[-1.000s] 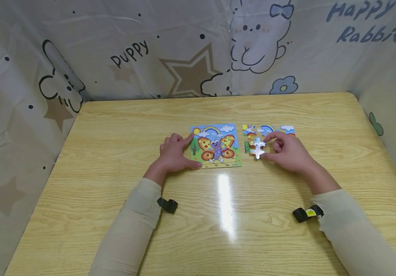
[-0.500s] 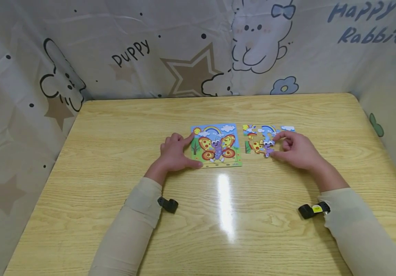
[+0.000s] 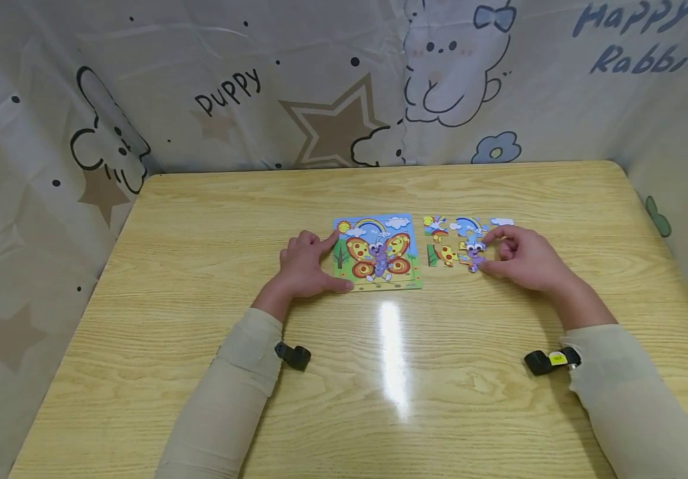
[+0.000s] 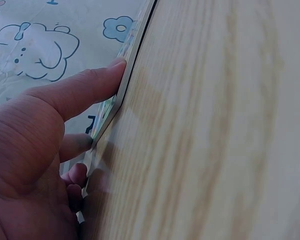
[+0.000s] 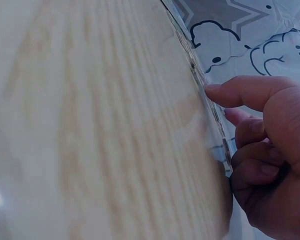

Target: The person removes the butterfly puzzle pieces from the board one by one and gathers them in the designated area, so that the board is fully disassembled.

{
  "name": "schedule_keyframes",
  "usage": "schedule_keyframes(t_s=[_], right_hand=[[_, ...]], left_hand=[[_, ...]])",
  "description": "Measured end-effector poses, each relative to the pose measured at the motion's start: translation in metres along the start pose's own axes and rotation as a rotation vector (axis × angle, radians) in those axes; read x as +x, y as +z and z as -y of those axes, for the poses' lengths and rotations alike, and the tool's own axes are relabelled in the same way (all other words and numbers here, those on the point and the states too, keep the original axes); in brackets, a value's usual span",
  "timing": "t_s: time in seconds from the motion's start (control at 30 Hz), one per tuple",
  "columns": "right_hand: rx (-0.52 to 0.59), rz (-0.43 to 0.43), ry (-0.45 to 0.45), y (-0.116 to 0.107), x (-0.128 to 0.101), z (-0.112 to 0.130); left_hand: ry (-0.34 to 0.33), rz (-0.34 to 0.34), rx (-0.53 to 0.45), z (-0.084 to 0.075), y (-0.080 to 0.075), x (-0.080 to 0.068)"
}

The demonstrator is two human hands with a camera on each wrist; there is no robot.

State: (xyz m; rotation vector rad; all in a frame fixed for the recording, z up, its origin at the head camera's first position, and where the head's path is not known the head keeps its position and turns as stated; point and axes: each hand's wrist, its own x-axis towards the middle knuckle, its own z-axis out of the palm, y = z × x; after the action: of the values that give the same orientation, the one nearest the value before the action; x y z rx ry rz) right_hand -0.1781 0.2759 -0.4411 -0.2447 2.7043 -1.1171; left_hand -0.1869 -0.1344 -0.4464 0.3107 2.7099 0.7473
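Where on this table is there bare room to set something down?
The table is bare left of the left hand, along the far edge behind the puzzle board, and across the near half between the sleeves. It is crowded mid-table, where the right hand meets the loose puzzle pieces beside the board.

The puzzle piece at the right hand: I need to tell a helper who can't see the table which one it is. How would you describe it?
On the wooden table, right of the finished butterfly picture, lies a half-built puzzle. The piece sits at its lower right edge, between the thumb and forefinger of the right hand. Alone among its neighbours, it shows the butterfly's purple, big-eyed face.
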Motion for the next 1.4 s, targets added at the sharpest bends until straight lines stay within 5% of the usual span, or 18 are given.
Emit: schedule_keyframes(t_s=[1.0, 1.4], right_hand=[[0.020, 0.019, -0.041, 0.002, 0.000, -0.004], [0.048, -0.051, -0.158, 0.023, -0.002, 0.016]], left_hand=[[-0.004, 0.003, -0.005, -0.001, 0.001, -0.002], [0.002, -0.005, -0.011, 0.000, 0.001, 0.000]])
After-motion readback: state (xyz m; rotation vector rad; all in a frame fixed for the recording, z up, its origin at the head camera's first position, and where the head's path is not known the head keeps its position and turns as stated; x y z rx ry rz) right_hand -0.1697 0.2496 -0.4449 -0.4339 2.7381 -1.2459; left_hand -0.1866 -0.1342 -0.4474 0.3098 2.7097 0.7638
